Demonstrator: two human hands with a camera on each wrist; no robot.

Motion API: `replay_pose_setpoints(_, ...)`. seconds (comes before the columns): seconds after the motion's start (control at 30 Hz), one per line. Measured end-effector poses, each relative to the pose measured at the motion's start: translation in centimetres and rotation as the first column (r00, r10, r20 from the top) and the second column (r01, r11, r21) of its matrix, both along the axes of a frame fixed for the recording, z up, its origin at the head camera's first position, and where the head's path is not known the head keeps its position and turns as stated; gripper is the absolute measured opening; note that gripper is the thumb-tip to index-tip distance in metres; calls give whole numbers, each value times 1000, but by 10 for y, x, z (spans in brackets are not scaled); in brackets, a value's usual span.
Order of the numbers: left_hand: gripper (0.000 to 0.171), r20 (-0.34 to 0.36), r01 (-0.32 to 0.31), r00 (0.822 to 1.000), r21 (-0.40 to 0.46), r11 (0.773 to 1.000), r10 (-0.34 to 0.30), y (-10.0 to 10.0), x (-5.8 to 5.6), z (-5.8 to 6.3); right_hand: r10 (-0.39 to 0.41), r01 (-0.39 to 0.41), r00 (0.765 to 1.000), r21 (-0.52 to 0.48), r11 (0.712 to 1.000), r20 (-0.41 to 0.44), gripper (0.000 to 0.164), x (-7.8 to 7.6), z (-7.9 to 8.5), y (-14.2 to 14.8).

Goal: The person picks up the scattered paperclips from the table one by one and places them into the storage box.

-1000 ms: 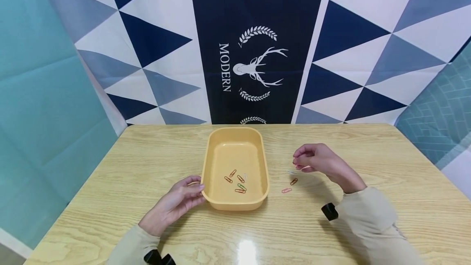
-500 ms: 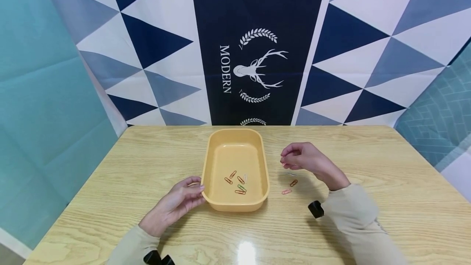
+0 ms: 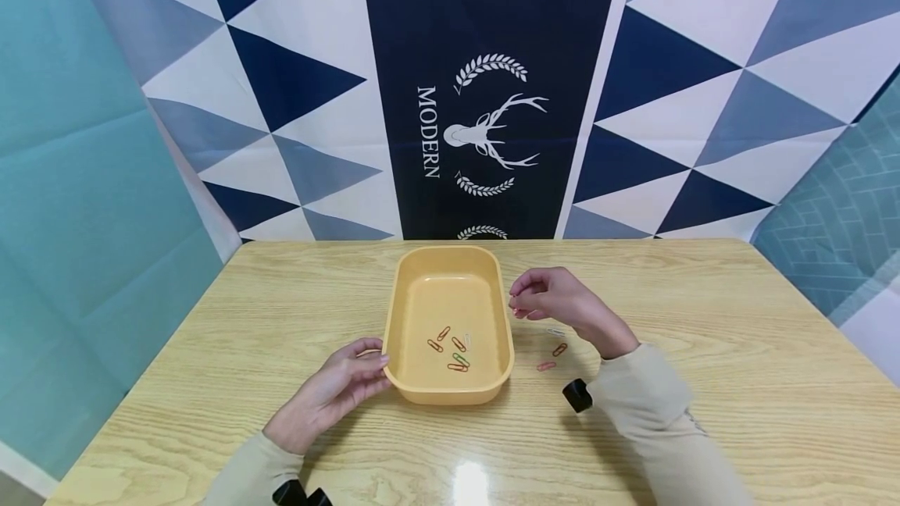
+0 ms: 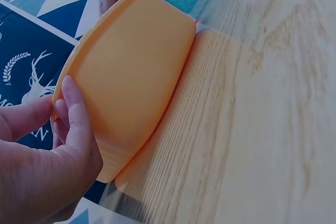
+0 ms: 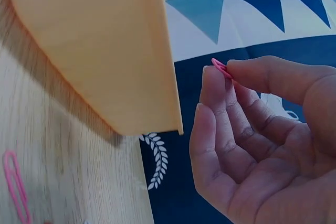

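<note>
A yellow-orange plastic tray (image 3: 450, 303) stands on the table with several paper clips (image 3: 457, 343) on its floor, mostly red, one green and one white. At its near left rim my left hand (image 3: 337, 385) pinches the edge between thumb and fingers, as the left wrist view also shows (image 4: 58, 156). Just outside the tray's right rim, my right hand (image 3: 562, 304) holds a pink paper clip (image 5: 221, 68) between thumb and index fingertip. Below that hand lie a white paper clip (image 3: 555, 332), a red paper clip (image 3: 559, 350) and another pink paper clip (image 3: 546, 365).
The light wooden table (image 3: 281, 303) reaches back to a blue and white patterned cloth (image 3: 302, 84). A teal cloth (image 3: 105, 178) hangs at the left side, and a tile-patterned one (image 3: 844, 217) at the right.
My right hand has moved left, toward the tray's right rim, with the pink paper clip in its fingers. The left hand and the tray stay in place.
</note>
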State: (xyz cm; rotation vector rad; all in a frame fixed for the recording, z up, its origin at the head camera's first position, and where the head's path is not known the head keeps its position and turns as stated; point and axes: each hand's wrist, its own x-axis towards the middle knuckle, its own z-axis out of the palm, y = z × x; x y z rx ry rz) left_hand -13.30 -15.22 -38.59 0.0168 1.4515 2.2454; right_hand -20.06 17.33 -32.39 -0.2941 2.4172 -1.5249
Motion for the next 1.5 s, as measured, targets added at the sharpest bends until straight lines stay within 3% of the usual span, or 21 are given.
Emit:
replay_pose_setpoints(0.27, 35, 8, -2, 1000, -1, 1000, 2, 0, 1, 1, 6, -6, 1000, -18, 1000, 13, 12, -1, -2, -16)
replay_pose_setpoints(0.63, 34, 37, -17, 999, 9, 1000, 17, 1, 1, 1, 114, -118, 992, -107, 987, -48, 10, 3, -13, -43)
replay_pose_setpoints(1.5, 34, 5, 2, 1000, 12, 1000, -3, 0, -1, 1, 113, -123, 988, -92, 988, -110, 8, 7, -17, -53)
